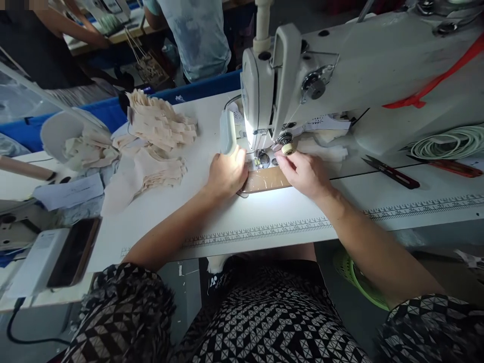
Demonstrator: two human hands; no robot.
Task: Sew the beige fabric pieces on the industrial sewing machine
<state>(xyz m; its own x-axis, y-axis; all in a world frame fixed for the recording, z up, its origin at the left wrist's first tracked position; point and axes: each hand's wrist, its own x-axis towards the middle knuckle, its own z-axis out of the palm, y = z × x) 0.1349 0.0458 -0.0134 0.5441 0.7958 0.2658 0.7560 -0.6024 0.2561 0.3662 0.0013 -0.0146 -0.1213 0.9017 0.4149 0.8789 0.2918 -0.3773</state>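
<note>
A white sewing machine (260, 96) stands over the table, its needle area lit brightly. My left hand (227, 174) is beside the needle area, just below a pale lamp-like piece (227, 132). Its fingers are curled, and what they hold, if anything, is hidden. On the other side, my right hand (308, 174) is closed in a pinch just below a round knob (287, 143) on the machine's front. Whatever sits between those fingertips is too small to make out. Between both hands lies a brown plate (266, 180) with bits of thread on it.
Stacks of beige fabric pieces (162, 123) lie to the left. A phone (74, 252) and a white box (40, 262) are at lower left. Thread snips (393, 172) and a coil of pale cord (449, 142) lie to the right. Two people work beyond the blue edge (212, 86).
</note>
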